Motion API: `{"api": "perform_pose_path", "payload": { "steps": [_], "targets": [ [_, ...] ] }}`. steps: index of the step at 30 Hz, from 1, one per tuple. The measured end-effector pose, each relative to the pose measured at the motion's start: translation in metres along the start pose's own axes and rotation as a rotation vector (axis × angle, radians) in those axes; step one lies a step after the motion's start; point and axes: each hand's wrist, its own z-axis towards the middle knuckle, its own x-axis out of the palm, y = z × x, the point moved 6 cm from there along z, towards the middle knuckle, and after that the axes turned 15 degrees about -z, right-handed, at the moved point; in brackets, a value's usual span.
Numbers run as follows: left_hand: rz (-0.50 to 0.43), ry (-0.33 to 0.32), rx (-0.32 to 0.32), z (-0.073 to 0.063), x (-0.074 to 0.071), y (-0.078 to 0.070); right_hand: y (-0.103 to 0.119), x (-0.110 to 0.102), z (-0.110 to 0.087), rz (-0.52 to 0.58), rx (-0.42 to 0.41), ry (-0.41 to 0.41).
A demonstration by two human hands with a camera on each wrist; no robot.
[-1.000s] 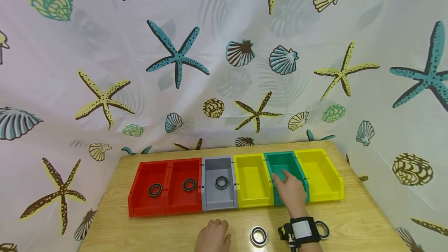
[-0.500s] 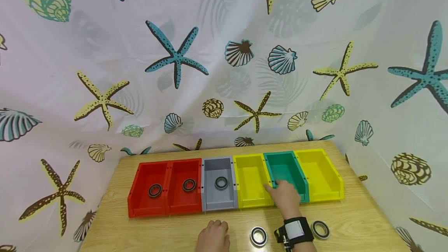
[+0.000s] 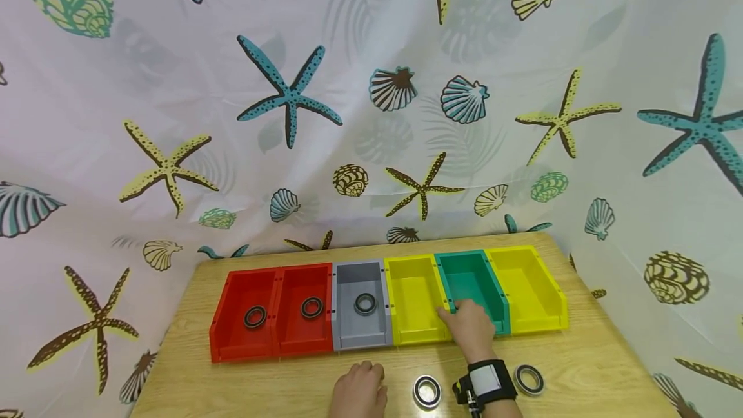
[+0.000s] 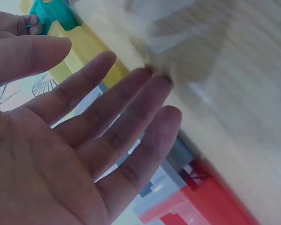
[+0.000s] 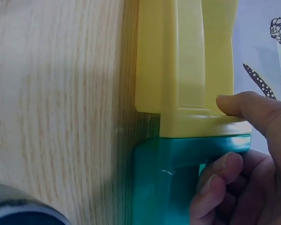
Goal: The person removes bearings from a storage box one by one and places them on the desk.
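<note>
My right hand (image 3: pixel 471 331) is at the front of the bin row. In the right wrist view its thumb (image 5: pixel 239 105) lies on the yellow bin's (image 5: pixel 192 56) side and its curled fingers (image 5: pixel 210 192) on the green bin's (image 5: pixel 150 183) side, pinching the adjoining walls. My left hand (image 3: pixel 358 392) is low over the wooden table, in front of the grey bin (image 3: pixel 360 334); its fingers (image 4: pixel 136 112) are loosely extended and hold nothing. Between the hands lies a ball bearing (image 3: pixel 427 406). Another bearing (image 3: pixel 529 393) lies right of the right wrist.
Two red bins (image 3: pixel 240 347) (image 3: pixel 304 344) stand at the row's left end, each with one bearing; the grey bin holds one too. Another yellow bin (image 3: pixel 536 321) ends the row at right. A shell-patterned curtain (image 3: pixel 348 115) hangs behind the table (image 3: pixel 313 386).
My right hand has come down and toward me from above the green bin to the wall it shares with the yellow bin, and grips there. The left hand has barely moved.
</note>
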Motion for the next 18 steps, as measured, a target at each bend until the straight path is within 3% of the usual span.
{"api": "perform_pose_path", "payload": {
  "steps": [4, 10, 18],
  "targets": [
    [-0.005, 0.018, 0.070, 0.006, 0.003, -0.017, -0.001, 0.000, 0.001, -0.001, -0.006, 0.009],
    [0.018, 0.088, 0.122, 0.018, 0.018, -0.041, -0.002, -0.001, 0.000, 0.010, -0.002, 0.026],
    [0.080, 0.161, 0.201, 0.023, 0.039, -0.059, -0.002, 0.000, 0.001, 0.022, -0.005, 0.040]
  ]
}}
